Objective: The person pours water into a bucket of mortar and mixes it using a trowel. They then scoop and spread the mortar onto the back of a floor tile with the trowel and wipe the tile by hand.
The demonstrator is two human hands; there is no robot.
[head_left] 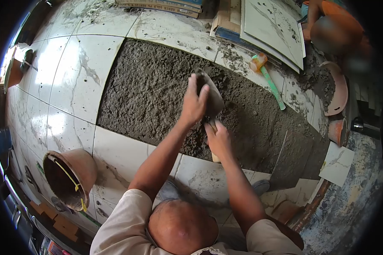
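Note:
My right hand (219,138) is closed around the handle of a trowel, whose metal blade (213,97) points away over wet grey mortar (144,85). Beside the blade's left edge, my left hand (194,102) has its fingers stretched out and the thumb apart; whether it touches the metal is unclear. The mortar fills a long bed between white marbled tiles (78,72). It is rough and lumpy on the left, smoother on the right. A dark mound of mortar lies around the blade.
A bucket (91,168) lies tilted at lower left. A green-handled mallet (273,87) rests right of the bed, near stacked tiles (270,32). Another person (338,32) crouches at upper right beside a basin (339,91) with mortar. Boxes (166,6) lie at the top.

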